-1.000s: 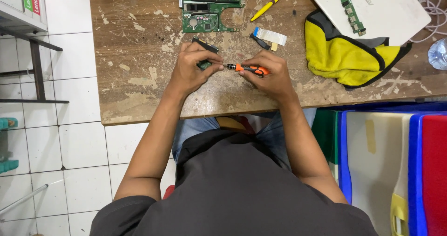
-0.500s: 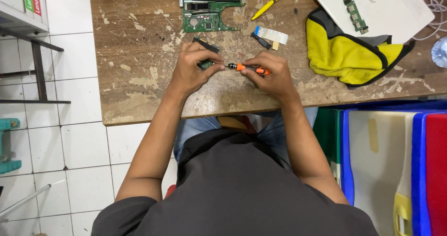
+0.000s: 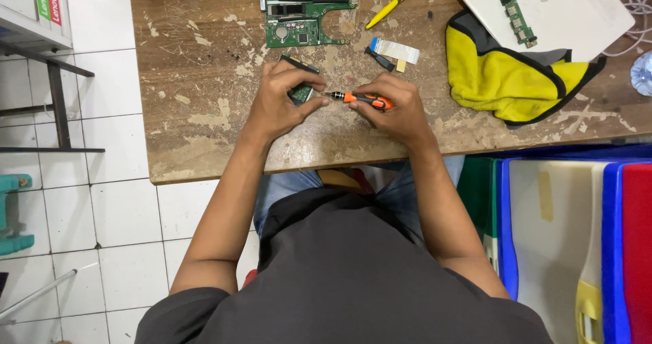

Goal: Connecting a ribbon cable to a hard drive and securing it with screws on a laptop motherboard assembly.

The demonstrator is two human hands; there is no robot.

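left hand [image 3: 282, 103] gripping a small green circuit board [image 3: 300, 93] on the worn wooden table [image 3: 204, 79], right hand [image 3: 397, 110] closing around an orange screwdriver [image 3: 363, 99], tip pointing at the board, larger motherboard [image 3: 309, 10] lying beyond

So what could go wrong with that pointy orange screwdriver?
The screwdriver in the right hand points at the small green board pinched in the left hand. If the tip slips, it might poke a finger or scratch the board. Both hands work above the worn wooden table, so any tiny screw that drops could be hard to find among its pale chipped patches.
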